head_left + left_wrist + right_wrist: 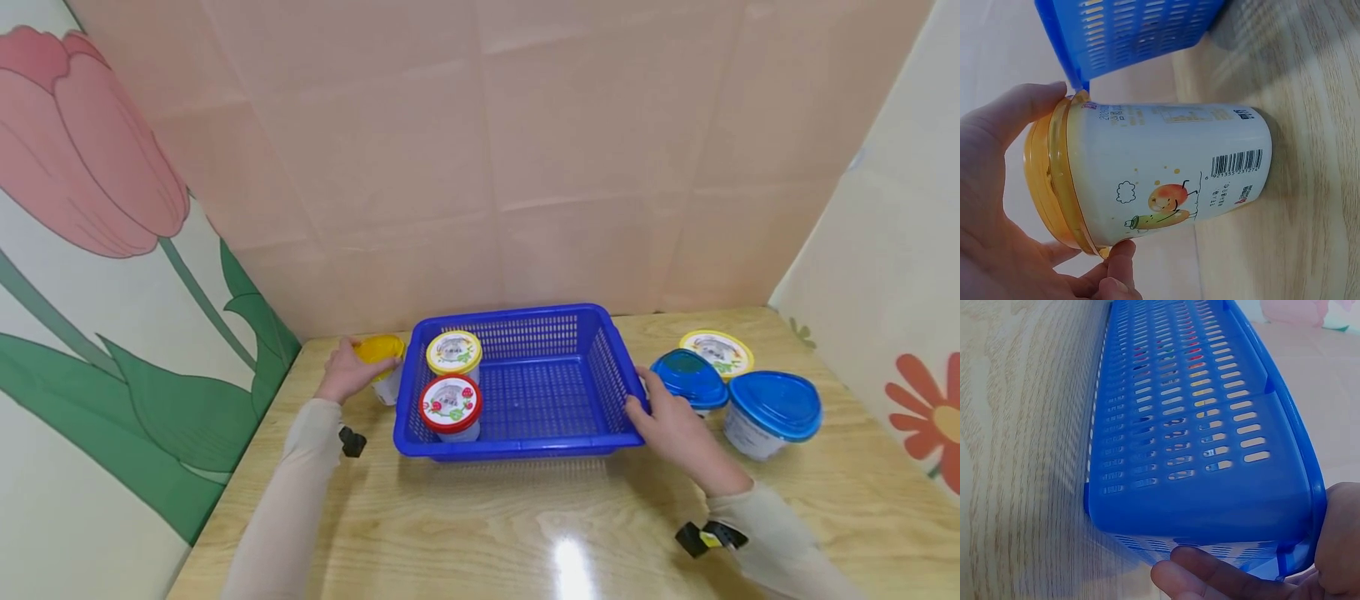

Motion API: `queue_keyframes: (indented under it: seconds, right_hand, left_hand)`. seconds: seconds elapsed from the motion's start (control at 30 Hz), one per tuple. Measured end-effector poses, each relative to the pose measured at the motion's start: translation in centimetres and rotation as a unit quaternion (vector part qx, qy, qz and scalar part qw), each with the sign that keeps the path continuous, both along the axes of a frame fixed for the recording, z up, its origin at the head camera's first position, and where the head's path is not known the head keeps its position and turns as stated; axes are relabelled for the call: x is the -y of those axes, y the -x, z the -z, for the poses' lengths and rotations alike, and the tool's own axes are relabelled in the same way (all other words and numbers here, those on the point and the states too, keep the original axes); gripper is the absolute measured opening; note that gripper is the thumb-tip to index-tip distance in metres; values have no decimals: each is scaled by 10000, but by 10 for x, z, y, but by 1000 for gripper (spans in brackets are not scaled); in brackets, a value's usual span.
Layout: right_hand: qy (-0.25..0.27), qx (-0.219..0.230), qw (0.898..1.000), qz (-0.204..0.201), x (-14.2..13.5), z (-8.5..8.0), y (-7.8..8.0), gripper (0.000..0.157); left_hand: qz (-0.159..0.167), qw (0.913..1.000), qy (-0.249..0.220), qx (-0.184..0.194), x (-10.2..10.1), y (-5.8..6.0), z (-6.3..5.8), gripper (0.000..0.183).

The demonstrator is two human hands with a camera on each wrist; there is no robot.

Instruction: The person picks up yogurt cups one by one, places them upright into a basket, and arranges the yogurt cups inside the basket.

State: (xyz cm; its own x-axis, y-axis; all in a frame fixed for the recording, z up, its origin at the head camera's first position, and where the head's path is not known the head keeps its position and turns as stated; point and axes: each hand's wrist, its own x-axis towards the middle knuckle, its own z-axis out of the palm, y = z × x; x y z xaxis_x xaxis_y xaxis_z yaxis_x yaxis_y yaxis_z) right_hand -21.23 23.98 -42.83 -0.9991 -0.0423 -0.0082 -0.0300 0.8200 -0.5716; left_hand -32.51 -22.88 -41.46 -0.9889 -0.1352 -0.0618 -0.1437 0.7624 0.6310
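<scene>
My left hand (351, 372) grips a white paper cup (1172, 169) by its yellow plastic lid (1054, 181), thumb on one side and fingers on the other. The cup stands on the table just left of a blue plastic basket (525, 446). With the right hand (675, 423) I hold the basket's right rim, thumb over the top and fingers against the outer wall. Inside the basket, on its left side, are a yellow-lidded tub (453, 352) and, in front of it, a red-lidded tub (451, 403).
Right of the basket stand two blue-lidded tubs (775, 406) and a yellow-rimmed tub (716, 352) behind them. Brown paper (487, 167) covers the back wall. Side walls with painted flowers (947, 421) flank the wooden table (480, 533).
</scene>
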Motion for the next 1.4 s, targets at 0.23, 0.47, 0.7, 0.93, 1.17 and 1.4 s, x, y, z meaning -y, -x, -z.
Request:
queue_keyframes:
  seconds: [0.23,0.47,0.7,0.93,1.17,1.4]
  right_hand:
    - [-14,-22,10000,-15,1,-1,0,65]
    - [-26,-13,10000,-1,2,-1,0,64]
    - [-112,-190,9998,23,1,0,1,61]
    - [-98,-142,9998,30,2,-1,0,63]
    - [-121,-119,9999,28,2,-1,0,63]
    - [-113,-92,9999,9,1,1,1,63]
  left_hand:
    - [4,9999,-82,-133,2,-3,-6,104]
    - [-31,9998,-137,-150,2,-5,-10,104]
    - [-30,9990,-120,-421,0,-7,-14,100]
    - [-88,9982,-26,-594,-3,-9,-19,97]
    - [-113,9973,-5,-726,-3,-13,-25,97]
    - [-117,9963,99,-842,-5,-16,-33,98]
